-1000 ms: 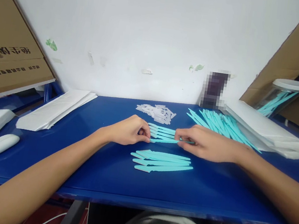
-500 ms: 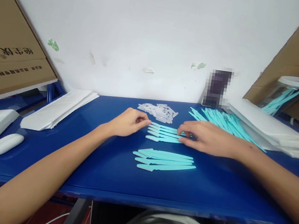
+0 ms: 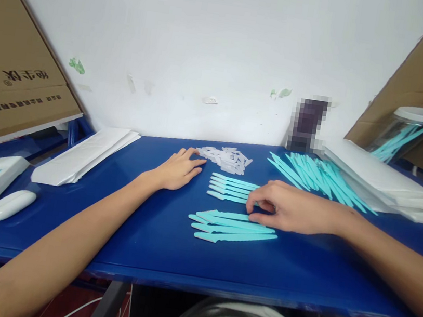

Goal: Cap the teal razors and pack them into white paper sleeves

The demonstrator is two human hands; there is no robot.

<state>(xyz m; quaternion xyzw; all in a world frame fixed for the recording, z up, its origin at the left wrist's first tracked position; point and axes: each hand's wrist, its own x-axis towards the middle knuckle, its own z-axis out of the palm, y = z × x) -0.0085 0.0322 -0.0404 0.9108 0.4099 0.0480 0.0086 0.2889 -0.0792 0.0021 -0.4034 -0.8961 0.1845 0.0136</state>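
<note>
My left hand has its fingers spread, the tips at the left edge of a heap of translucent white blade covers. My right hand is closed, thumb and forefinger bent together over the handle of the uppermost eyebrow razor in the nearer group. That razor still lies on the table, and the exact contact is hidden by the fingers. Farther back is a neat row of turquoise eyebrow razors with whitish covers on their blade ends; my right hand hides some of their handles. The nearer razors show bare blades.
A large pile of eyebrow razors lies at the back right, beside white packets and a clear lidded jar. Flat white bags, a white oval case and a cardboard box are on the left.
My left hand has left the covered row, opened and moved back left to the heap of covers. My right hand has come nearer, from the covered row to the lower group.
</note>
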